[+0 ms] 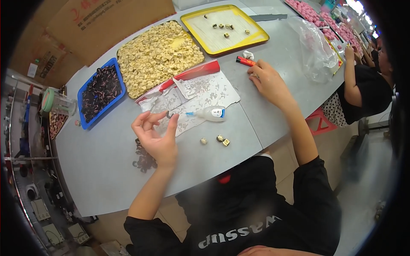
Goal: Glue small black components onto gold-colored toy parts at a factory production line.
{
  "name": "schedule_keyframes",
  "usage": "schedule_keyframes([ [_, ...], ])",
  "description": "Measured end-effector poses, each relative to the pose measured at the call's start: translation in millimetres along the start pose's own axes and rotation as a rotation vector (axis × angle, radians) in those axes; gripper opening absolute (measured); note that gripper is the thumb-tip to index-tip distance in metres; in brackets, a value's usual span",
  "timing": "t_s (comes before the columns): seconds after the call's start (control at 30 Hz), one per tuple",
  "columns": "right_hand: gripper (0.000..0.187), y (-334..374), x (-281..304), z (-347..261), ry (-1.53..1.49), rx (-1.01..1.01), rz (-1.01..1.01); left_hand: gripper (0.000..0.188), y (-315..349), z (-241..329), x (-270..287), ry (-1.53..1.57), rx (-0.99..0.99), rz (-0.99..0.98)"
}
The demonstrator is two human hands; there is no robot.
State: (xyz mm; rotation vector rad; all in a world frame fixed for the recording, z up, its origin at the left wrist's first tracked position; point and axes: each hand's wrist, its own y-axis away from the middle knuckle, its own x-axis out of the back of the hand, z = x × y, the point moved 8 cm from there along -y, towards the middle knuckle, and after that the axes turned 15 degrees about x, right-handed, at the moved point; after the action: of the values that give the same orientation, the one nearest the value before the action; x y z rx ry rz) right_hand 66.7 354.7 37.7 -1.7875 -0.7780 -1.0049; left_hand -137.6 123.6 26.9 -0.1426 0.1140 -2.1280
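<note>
My left hand (157,137) is raised over the table with thumb and forefinger pinching a small dark curved piece (170,114). Just beyond its fingertips, a glue bottle (215,113) with a blue nozzle lies on its side, partly on a stained white sheet (198,91). My right hand (270,83) is closed, fingertips down near a red-and-black tube (245,61); something small and pale shows at the fingers, too small to name. Two dark-and-gold cube pieces (226,142) and a pale piece (204,141) rest in front of me. Dark curved pieces (144,158) are heaped beside my left wrist.
A blue tray (124,81) holds dark curved pieces, left of a tray heaped with cream cube pieces (158,55). A yellow tray (261,39) carries several dark-and-gold pieces. Cardboard boxes (106,25) stand behind. A clear plastic bag (318,55) and a person (369,85) are at right.
</note>
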Motion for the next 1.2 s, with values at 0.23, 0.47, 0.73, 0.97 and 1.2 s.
schedule_keyframes([
  [0.23,0.013,-13,1,-17,-0.159,-0.001,0.018,0.055,-1,4,-2,-0.032,-0.037,-0.01],
  [0.47,0.013,-67,-8,-62,-0.733,0.072,0.123,0.052,1,7,-8,-0.041,-0.076,-0.066],
  [0.73,0.018,-66,-35,-86,-1.078,0.224,0.109,0.054,3,8,-13,-0.063,-0.118,-0.118],
  [0.97,0.019,-59,-41,-99,-1.096,0.266,0.039,0.058,12,13,-23,-0.101,-0.239,-0.212],
  [1.2,0.018,-54,-44,-115,-1.104,0.337,0.107,0.06,11,13,-21,-0.086,-0.233,-0.223],
])
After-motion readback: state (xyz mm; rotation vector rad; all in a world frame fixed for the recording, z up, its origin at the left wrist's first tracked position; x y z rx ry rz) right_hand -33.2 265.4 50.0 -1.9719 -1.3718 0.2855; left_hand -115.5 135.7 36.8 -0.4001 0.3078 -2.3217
